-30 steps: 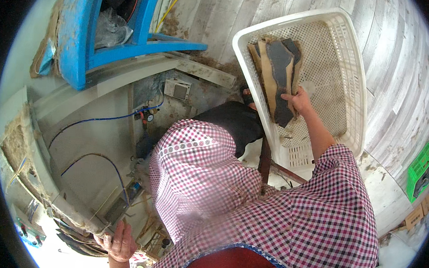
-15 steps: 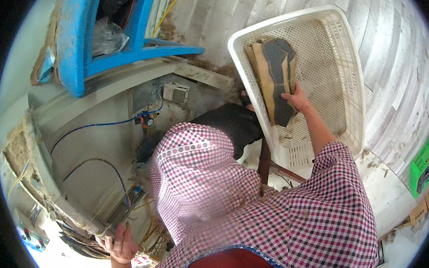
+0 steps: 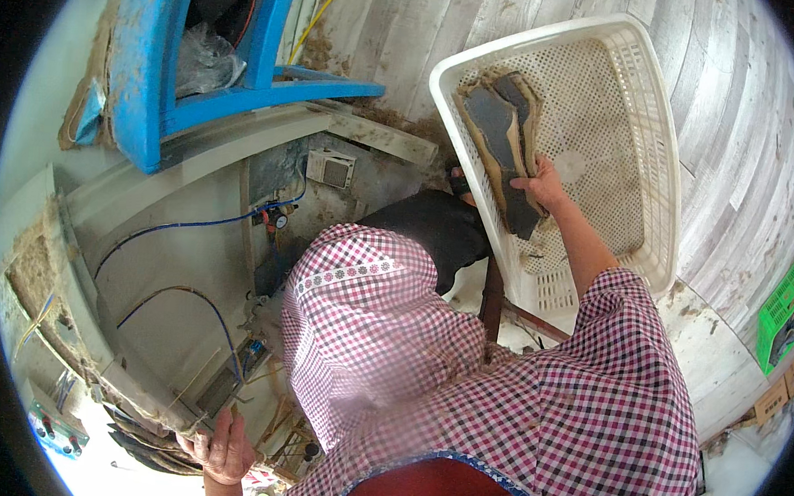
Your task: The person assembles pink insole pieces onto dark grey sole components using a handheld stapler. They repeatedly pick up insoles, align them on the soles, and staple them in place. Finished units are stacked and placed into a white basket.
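Observation:
My right hand [image 3: 544,186] reaches into a white perforated plastic basket [image 3: 668,181] at the upper right. Its thumb and fingers close on the near end of a dark grey sole-shaped piece [image 3: 523,211], thumb on top. More flat grey pieces with tan edges [image 3: 491,116] lie overlapping beside it, along the basket's left side. At the lower left, my left hand [image 3: 225,450] is at the edge of a dusty worktop [image 3: 108,372]. Its fingers are bent and close together; what they grip, if anything, I cannot make out.
A blue frame [image 3: 243,105] stands at the upper left, with clear plastic inside. Below it run a blue air hose [image 3: 182,229] and a small gauge [image 3: 277,218]. A green crate [image 3: 782,313] and cardboard boxes [image 3: 773,401] sit at the far right.
In the basket the grey pieces have shifted and spread apart, uncovering more grey surface on the left. My right hand has moved slightly left; my left hand stays put.

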The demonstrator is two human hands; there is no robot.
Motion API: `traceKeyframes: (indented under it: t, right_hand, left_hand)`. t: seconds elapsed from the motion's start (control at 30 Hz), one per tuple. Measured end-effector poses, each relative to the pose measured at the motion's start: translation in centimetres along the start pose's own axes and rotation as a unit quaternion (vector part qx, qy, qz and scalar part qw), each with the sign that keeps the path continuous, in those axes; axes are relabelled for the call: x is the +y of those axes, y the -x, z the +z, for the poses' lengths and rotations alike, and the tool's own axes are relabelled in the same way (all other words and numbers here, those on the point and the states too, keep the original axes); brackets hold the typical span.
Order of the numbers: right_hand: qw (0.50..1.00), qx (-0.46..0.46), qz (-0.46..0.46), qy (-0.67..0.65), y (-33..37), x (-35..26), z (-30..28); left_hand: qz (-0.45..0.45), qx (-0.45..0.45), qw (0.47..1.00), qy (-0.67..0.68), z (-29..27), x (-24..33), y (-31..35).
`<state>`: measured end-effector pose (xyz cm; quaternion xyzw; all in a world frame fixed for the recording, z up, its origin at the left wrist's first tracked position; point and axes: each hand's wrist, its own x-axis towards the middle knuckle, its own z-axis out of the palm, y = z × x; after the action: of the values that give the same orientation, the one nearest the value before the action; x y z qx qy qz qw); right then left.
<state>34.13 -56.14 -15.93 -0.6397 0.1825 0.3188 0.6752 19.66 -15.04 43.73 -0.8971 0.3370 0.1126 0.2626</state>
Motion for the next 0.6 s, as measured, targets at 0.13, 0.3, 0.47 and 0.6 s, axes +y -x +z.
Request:
traceKeyframes:
  t: [0.13, 0.3, 0.47, 0.6]
  right_hand:
    - [0.997, -0.067, 0.034, -0.026, 0.2, 0.0, -0.9]
    - [0.996, -0.024, 0.013, 0.081, -0.7, 4.1, -2.6]
    - [0.908, 0.115, 0.006, 0.402, 1.1, 2.5, -2.2]
    - [0.956, 0.080, 0.076, 0.273, 1.5, 1.6, 0.0]
  left_hand:
    - [0.000, -0.026, 0.999, -0.021, -0.3, 0.2, 0.3]
    - [-0.011, -0.019, 1.000, 0.005, -0.4, 0.3, 0.4]
    - [0.008, -0.021, 1.000, -0.001, -0.7, 0.1, 0.2]
    - [-0.002, -0.022, 1.000, 0.012, -0.5, -0.1, 0.5]
